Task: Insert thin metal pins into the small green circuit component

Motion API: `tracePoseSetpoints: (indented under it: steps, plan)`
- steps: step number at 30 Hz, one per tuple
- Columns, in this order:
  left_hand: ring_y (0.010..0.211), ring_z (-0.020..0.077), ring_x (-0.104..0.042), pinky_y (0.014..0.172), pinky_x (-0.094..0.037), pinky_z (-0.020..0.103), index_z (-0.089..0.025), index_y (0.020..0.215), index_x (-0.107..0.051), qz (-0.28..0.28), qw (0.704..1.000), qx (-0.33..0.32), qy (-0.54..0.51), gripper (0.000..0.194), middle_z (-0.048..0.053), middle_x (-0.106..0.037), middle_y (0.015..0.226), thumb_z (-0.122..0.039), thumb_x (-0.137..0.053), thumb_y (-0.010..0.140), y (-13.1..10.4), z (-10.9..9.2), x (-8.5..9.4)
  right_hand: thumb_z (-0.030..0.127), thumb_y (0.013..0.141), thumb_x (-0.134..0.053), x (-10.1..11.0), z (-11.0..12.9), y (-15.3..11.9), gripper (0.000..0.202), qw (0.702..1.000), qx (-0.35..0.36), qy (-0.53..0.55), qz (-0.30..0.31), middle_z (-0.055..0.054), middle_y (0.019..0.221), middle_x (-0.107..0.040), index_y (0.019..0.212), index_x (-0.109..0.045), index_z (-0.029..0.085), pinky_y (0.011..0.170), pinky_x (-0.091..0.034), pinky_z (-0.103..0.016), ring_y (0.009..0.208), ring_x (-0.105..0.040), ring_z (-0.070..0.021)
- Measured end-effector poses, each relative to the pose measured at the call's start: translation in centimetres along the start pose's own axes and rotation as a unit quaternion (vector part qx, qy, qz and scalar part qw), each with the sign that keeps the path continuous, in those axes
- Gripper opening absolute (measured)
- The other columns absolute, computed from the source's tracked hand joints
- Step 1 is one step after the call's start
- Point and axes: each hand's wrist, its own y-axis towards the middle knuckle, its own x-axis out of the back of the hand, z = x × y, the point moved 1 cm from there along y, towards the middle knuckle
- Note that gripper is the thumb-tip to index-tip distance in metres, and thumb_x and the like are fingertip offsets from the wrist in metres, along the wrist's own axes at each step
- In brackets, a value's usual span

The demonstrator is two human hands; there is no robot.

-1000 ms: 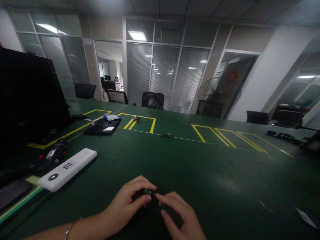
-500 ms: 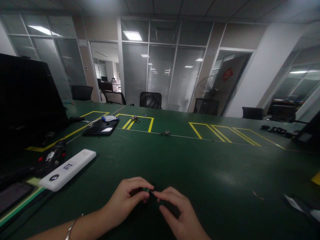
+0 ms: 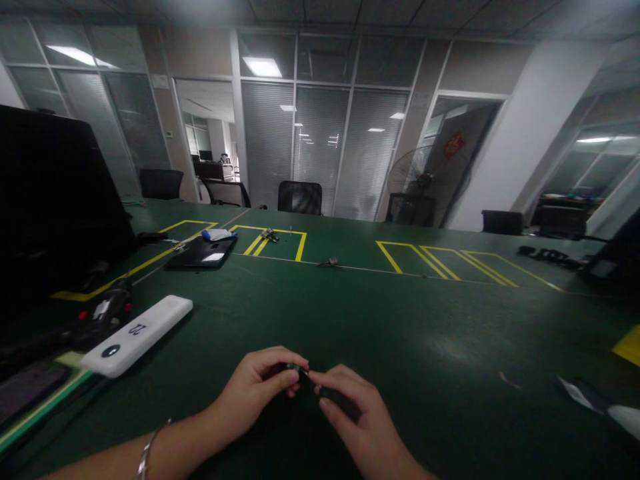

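My left hand (image 3: pixel 263 383) is closed, its thumb and index finger pinching a small green piece (image 3: pixel 294 367) that looks like a little circuit board. Most of that piece is covered by the fingers. Just to the right, my right hand (image 3: pixel 355 407) is closed around a slim dark tool (image 3: pixel 320 390) with a thin bright tip. The tip points left and meets or nearly meets the green piece; I cannot tell which. Both hands are held close together over the near part of the green table (image 3: pixel 400 347).
A white power bank (image 3: pixel 140 337) marked 22 lies left, beside a dark phone (image 3: pixel 35 397). Farther off are a black tablet-like slab (image 3: pixel 200 257), small metal parts (image 3: pixel 270 235) and another small part (image 3: pixel 330 262). A black monitor (image 3: pixel 55 200) stands left; a yellow object (image 3: pixel 627 345) sits right.
Both hands appear slightly higher in view, still joined at the small green piece. The camera view has shifted a little. The grips look the same.
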Motion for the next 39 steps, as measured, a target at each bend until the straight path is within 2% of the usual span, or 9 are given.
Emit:
tracePoseSetpoints:
  steps: [3,6,10,18,25,29,32,36,39]
  plan:
    - [0.075,0.0177,-0.060,0.069,-0.048,0.030,-0.019,0.098,-0.071,0.007,0.998,-0.017,0.056,0.019,0.005,-0.065,0.089,-0.030,-0.062,0.085,0.1,-0.1,0.4,0.019,0.085,-0.058,0.1,-0.3,0.0,0.028,0.999,-0.031,0.018,-0.025,-0.006,0.093,-0.065,0.110,-0.069,0.026,0.078,-0.047,-0.033,0.088,-0.062,-0.0195]
    - [0.090,0.0205,-0.059,0.083,-0.044,0.033,-0.023,0.099,-0.071,0.086,0.983,-0.049,0.155,0.017,0.005,-0.065,0.093,-0.027,-0.058,0.089,0.0,-0.7,0.4,0.019,0.085,-0.058,0.2,-0.8,0.0,0.029,0.997,-0.061,0.032,-0.044,-0.005,0.093,-0.064,0.111,-0.068,0.027,0.076,-0.047,-0.032,0.086,-0.061,-0.0191]
    - [0.101,0.0211,-0.052,0.090,-0.041,0.034,-0.027,0.099,-0.070,0.182,0.945,-0.084,0.258,0.015,0.003,-0.058,0.101,-0.027,-0.060,0.088,-0.4,-1.4,0.0,0.019,0.085,-0.058,0.2,-1.0,-0.1,0.027,0.997,-0.059,0.033,-0.043,-0.005,0.092,-0.063,0.110,-0.068,0.026,0.074,-0.047,-0.031,0.084,-0.060,-0.0188]
    - [0.104,0.0230,-0.048,0.092,-0.040,0.036,-0.034,0.111,-0.065,0.241,0.901,-0.092,0.347,0.025,0.004,-0.057,0.108,-0.024,-0.050,0.093,-0.5,-2.7,-0.8,0.017,0.085,-0.058,0.0,-1.0,0.0,0.028,0.998,-0.043,0.028,-0.040,-0.004,0.093,-0.064,0.109,-0.068,0.026,0.077,-0.048,-0.032,0.087,-0.061,-0.0188]
    - [0.107,0.0222,-0.048,0.095,-0.040,0.037,-0.032,0.116,-0.061,0.216,0.911,-0.121,0.330,0.030,0.004,-0.058,0.113,-0.019,-0.043,0.095,-0.7,-2.7,-1.1,0.015,0.085,-0.054,-0.2,-0.9,0.1,0.026,0.998,-0.052,0.003,-0.040,-0.004,0.096,-0.065,0.108,-0.065,0.022,0.080,-0.049,-0.032,0.089,-0.062,-0.0187]
    - [0.103,0.0210,-0.050,0.090,-0.041,0.035,-0.026,0.108,-0.060,0.155,0.915,-0.125,0.352,0.024,0.005,-0.058,0.109,-0.019,-0.042,0.095,-0.7,-1.8,-0.9,0.007,0.079,-0.054,-0.4,-1.2,-0.1,0.032,0.997,-0.062,-0.033,-0.043,-0.005,0.101,-0.064,0.108,-0.061,0.020,0.087,-0.047,-0.033,0.096,-0.061,-0.0198]
    - [0.092,0.0224,-0.051,0.083,-0.041,0.037,-0.021,0.094,-0.057,0.099,0.896,-0.101,0.422,0.011,0.005,-0.058,0.097,-0.029,-0.051,0.091,-1.0,-1.4,-1.1,0.000,0.072,-0.052,-0.5,-1.2,-0.3,0.040,0.994,-0.059,-0.081,-0.036,-0.003,0.099,-0.064,0.105,-0.059,0.021,0.088,-0.046,-0.032,0.095,-0.060,-0.0193]
    - [0.082,0.0247,-0.051,0.076,-0.040,0.041,-0.018,0.088,-0.053,0.081,0.868,-0.064,0.485,0.040,0.006,-0.058,0.091,-0.051,-0.069,0.073,-1.5,-1.4,-2.0,-0.004,0.068,-0.050,-0.5,-0.7,-0.5,0.047,0.992,-0.043,-0.117,0.004,-0.002,0.102,-0.063,0.107,-0.057,0.022,0.088,-0.045,-0.029,0.096,-0.060,-0.0178]
    - [0.085,0.0263,-0.051,0.080,-0.039,0.044,-0.018,0.090,-0.052,0.084,0.863,-0.061,0.494,0.044,0.006,-0.058,0.094,-0.050,-0.073,0.068,-1.9,-1.3,-2.5,-0.003,0.069,-0.050,-0.6,-0.6,-0.6,0.049,0.990,-0.040,-0.138,0.017,-0.002,0.102,-0.063,0.110,-0.055,0.022,0.087,-0.044,-0.029,0.096,-0.059,-0.0176]
